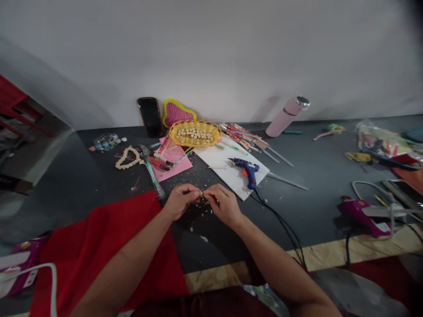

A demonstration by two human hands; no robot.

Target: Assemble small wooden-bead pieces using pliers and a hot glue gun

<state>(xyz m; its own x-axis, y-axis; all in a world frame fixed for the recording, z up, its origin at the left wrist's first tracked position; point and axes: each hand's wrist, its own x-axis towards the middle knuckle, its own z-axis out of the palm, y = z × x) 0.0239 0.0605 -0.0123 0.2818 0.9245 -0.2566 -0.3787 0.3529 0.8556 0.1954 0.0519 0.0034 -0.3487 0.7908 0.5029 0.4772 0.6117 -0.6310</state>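
Together, the left hand and the right hand pinch a tiny piece above the dark table. It sits at the very ends of the fingers, squeezed between thumb and forefinger on the left and gripped by the right fingers from the other side; its exact shape is too small to tell. Pale crumbs lie on the table just below. Beyond the hands, a blue glue gun rests on a white sheet, and a yellow basket holds small pale pieces.
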